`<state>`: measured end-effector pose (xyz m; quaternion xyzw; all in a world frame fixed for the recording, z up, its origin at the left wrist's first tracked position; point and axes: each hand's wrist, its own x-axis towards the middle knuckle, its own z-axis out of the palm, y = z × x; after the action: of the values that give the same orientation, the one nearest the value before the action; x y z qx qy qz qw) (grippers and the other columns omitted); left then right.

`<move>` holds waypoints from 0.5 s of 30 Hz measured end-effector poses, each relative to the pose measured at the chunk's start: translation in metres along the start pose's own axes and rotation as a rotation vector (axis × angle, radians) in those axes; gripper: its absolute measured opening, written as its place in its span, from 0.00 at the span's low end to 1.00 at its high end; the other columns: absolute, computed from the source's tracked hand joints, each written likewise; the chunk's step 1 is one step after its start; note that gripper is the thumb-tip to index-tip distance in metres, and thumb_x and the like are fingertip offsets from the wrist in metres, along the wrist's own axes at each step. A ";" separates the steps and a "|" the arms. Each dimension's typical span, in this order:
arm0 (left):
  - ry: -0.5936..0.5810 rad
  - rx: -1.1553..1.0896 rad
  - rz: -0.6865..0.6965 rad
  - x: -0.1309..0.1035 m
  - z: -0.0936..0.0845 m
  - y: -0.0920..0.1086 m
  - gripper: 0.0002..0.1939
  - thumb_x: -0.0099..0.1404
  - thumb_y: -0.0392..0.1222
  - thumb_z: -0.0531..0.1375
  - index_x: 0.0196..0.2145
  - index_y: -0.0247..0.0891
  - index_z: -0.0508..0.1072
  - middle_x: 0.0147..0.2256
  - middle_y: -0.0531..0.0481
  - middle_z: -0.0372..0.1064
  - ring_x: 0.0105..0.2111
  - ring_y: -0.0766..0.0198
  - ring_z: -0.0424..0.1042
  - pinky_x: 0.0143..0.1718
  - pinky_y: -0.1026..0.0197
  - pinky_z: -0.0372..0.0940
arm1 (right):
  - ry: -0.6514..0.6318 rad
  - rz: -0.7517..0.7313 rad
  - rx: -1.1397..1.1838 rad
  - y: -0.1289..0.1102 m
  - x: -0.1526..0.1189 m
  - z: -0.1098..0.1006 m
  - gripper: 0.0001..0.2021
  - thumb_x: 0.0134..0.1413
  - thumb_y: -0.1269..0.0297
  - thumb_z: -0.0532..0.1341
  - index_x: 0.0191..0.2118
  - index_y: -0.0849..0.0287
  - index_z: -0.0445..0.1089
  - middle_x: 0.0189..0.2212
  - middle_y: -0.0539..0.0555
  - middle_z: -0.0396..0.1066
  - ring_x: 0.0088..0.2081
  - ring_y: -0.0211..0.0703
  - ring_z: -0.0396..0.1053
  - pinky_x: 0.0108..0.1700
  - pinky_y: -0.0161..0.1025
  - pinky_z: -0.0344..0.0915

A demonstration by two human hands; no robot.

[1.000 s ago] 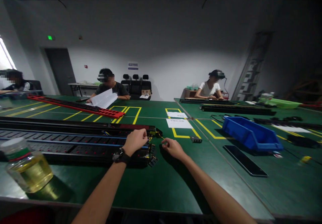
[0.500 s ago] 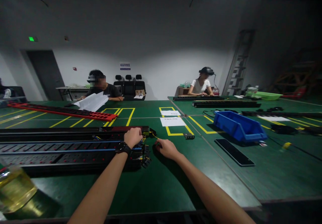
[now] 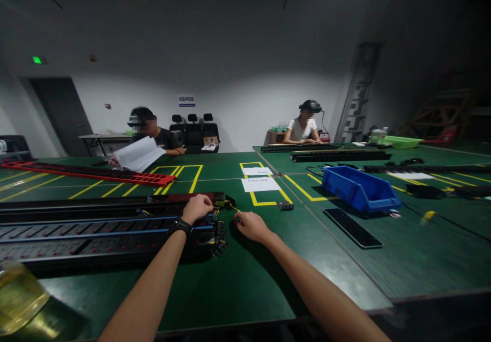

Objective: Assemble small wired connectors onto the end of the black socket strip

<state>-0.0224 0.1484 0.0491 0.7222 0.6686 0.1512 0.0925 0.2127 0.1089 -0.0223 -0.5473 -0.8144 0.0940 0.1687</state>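
Our left grip is hovering low over the right-hand end of the black strips, left of the frame's centre, fingers bending close together; we cannot tell whether they are pinching a wire. Our right grip, just right of it, is narrowing to a pinch on a thin yellow wire, which is running from the wired end of the strips to our fingertips. Small black connectors are sticking out at that same end, below the left grip. We are wearing a dark watch on the left wrist.

Strips are lying lengthwise on the green worktop, reaching out past the left edge of the frame. A jar of yellow liquid is standing at lower left, cut off by the edge. Beyond the strips, a long red frame is resting at a slant. Right of centre, a small black block is sitting near white sheets; farther right, a blue bin is standing behind a dark phone.

Across from us, one person is sitting by open papers; another, in white, is leaning over dark bars at upper right.
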 end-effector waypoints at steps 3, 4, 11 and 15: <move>-0.002 -0.016 0.008 0.000 0.001 -0.001 0.09 0.61 0.42 0.65 0.39 0.44 0.84 0.42 0.47 0.83 0.44 0.57 0.80 0.45 0.63 0.69 | 0.000 -0.001 0.001 0.000 0.000 0.000 0.15 0.64 0.66 0.55 0.51 0.53 0.76 0.45 0.55 0.80 0.46 0.47 0.76 0.41 0.37 0.59; 0.000 -0.017 0.008 0.000 0.002 0.000 0.09 0.61 0.42 0.65 0.38 0.44 0.84 0.42 0.46 0.83 0.44 0.56 0.80 0.45 0.63 0.69 | 0.000 -0.001 0.002 0.000 0.000 0.000 0.15 0.64 0.67 0.56 0.50 0.53 0.76 0.45 0.54 0.80 0.45 0.47 0.76 0.40 0.36 0.58; -0.008 -0.001 -0.012 -0.003 0.002 0.004 0.09 0.61 0.43 0.65 0.39 0.45 0.84 0.44 0.46 0.83 0.46 0.55 0.80 0.45 0.61 0.70 | 0.001 -0.011 0.017 0.000 0.000 0.001 0.14 0.64 0.68 0.57 0.50 0.53 0.76 0.45 0.54 0.80 0.45 0.46 0.75 0.40 0.36 0.57; -0.019 0.018 -0.008 -0.003 0.003 0.004 0.12 0.62 0.44 0.64 0.43 0.48 0.83 0.46 0.47 0.82 0.47 0.54 0.80 0.46 0.60 0.70 | -0.006 0.000 0.009 -0.001 0.000 0.001 0.13 0.64 0.68 0.58 0.50 0.53 0.76 0.44 0.55 0.80 0.45 0.47 0.75 0.40 0.36 0.56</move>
<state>-0.0183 0.1453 0.0474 0.7216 0.6721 0.1378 0.0928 0.2119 0.1092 -0.0225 -0.5462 -0.8145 0.0995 0.1687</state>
